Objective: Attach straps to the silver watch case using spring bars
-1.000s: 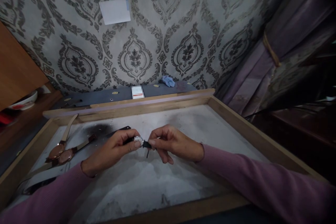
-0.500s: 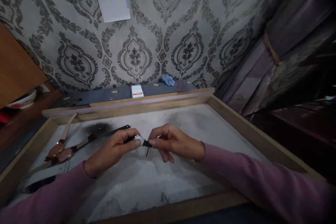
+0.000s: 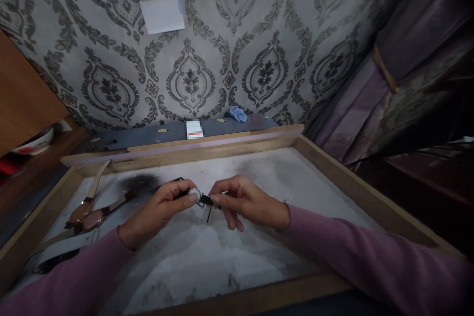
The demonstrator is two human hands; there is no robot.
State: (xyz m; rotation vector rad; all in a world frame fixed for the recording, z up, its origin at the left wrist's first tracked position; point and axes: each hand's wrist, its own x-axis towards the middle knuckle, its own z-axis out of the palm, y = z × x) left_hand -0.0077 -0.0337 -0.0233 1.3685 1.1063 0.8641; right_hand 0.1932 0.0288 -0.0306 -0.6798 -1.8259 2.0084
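Between thumb and fingers, my left hand [image 3: 166, 207] grips a small wristwatch [image 3: 194, 194] with a pale face and silver case. A short black strap [image 3: 206, 200] runs from the case toward my right hand [image 3: 248, 202], whose thumb and index finger pinch its end. The other fingers of that hand curl loosely below. A thin dark stick-like piece [image 3: 209, 214] shows beneath the strap; what it belongs to I cannot tell. Both hands are above the white surface of a wooden-rimmed tray [image 3: 274, 289].
At the tray's left lie rose-gold watches [image 3: 79, 212] with light straps, and another watch with a grey band [image 3: 68, 249]. A dark flat piece lies behind my left hand. Beyond the far rim are a small white box [image 3: 194, 130] and a blue cloth [image 3: 238, 114].
The watch has tilted slightly in my fingers, with a little more of the joint between case and strap showing. Both hands stay in nearly the same place.
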